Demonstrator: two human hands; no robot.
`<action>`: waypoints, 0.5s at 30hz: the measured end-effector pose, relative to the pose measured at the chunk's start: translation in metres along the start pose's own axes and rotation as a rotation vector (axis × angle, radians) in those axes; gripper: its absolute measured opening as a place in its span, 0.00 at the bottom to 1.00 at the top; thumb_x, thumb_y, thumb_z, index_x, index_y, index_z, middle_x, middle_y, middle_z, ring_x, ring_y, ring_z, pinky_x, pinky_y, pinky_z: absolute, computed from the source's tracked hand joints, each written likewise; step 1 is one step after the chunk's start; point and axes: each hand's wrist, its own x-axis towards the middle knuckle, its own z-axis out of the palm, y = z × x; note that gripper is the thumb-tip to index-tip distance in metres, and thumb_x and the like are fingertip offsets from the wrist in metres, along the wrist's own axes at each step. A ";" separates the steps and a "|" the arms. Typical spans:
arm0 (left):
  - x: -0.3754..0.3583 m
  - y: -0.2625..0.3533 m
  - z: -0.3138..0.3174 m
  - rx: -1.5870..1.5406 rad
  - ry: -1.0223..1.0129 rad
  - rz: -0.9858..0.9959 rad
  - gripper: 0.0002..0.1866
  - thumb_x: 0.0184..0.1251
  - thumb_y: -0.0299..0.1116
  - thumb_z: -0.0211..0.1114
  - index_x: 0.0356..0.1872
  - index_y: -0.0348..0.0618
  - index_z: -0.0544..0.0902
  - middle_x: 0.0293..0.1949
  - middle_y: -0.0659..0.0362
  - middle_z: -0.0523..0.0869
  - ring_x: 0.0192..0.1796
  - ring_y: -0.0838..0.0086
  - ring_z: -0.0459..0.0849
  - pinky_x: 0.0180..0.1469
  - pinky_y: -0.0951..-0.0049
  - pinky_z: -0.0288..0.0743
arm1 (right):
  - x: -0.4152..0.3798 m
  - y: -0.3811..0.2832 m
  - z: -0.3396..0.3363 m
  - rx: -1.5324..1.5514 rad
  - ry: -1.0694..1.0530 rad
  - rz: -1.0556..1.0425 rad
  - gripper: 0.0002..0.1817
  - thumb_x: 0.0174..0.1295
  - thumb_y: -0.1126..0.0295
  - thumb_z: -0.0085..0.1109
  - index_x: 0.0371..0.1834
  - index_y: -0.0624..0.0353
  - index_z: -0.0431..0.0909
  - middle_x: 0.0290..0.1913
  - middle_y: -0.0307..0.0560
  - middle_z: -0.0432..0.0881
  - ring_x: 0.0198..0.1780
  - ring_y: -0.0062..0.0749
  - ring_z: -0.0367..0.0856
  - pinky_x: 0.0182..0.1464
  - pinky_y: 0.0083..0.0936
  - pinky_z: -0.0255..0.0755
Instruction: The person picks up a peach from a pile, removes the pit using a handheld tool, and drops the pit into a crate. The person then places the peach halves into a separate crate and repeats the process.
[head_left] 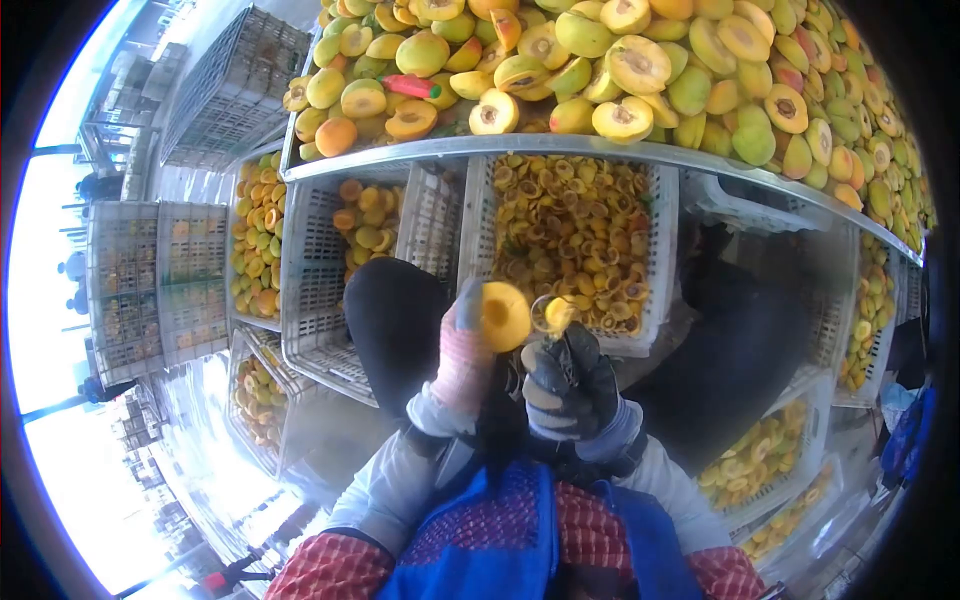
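My left hand (466,355), in a pinkish knit glove, is closed on a halved peach (506,316) whose smooth, hollowed cut face shows. Close by on the right, my right hand (572,388), in a dark grey glove, is wrapped round a pitting tool with a thin metal loop (540,313). A yellow piece of peach flesh (558,315) sits at the loop, just apart from the half. The tool's handle is mostly hidden by the fingers. Both hands are above my lap, before a white crate (660,250) full of cut-out peach centres and scraps.
A metal-edged table (600,148) heaped with halved peaches spans the top. A red-handled tool (411,86) lies among them. To the left stand a crate (308,270) partly filled with peach pieces and stacked crates (150,290). More peach-filled crates (765,460) stand at lower right.
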 end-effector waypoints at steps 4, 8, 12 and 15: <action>-0.003 0.037 -0.025 0.114 0.291 0.438 0.21 0.71 0.51 0.54 0.43 0.40 0.78 0.39 0.58 0.81 0.40 0.72 0.81 0.46 0.71 0.77 | 0.000 -0.002 -0.034 0.138 0.162 -0.031 0.28 0.69 0.41 0.38 0.37 0.57 0.75 0.15 0.33 0.60 0.12 0.17 0.57 0.13 0.16 0.53; 0.037 0.116 -0.100 1.352 0.603 0.751 0.19 0.67 0.44 0.60 0.47 0.37 0.78 0.37 0.48 0.83 0.40 0.60 0.81 0.47 0.65 0.75 | -0.002 -0.007 -0.025 0.085 0.175 -0.024 0.28 0.68 0.41 0.39 0.36 0.56 0.75 0.15 0.32 0.60 0.12 0.16 0.56 0.13 0.15 0.53; 0.058 0.125 -0.034 1.458 0.407 0.888 0.16 0.62 0.37 0.62 0.48 0.40 0.79 0.40 0.49 0.83 0.45 0.55 0.80 0.47 0.59 0.73 | 0.007 -0.014 -0.045 0.119 0.240 -0.071 0.28 0.69 0.41 0.39 0.35 0.57 0.75 0.14 0.32 0.60 0.10 0.16 0.55 0.11 0.16 0.50; 0.109 0.128 0.039 1.558 0.228 0.873 0.20 0.61 0.44 0.62 0.47 0.40 0.80 0.40 0.49 0.84 0.47 0.54 0.80 0.48 0.60 0.74 | 0.008 -0.020 -0.047 0.012 0.414 -0.111 0.28 0.69 0.42 0.39 0.35 0.57 0.75 0.14 0.32 0.62 0.09 0.17 0.55 0.11 0.16 0.50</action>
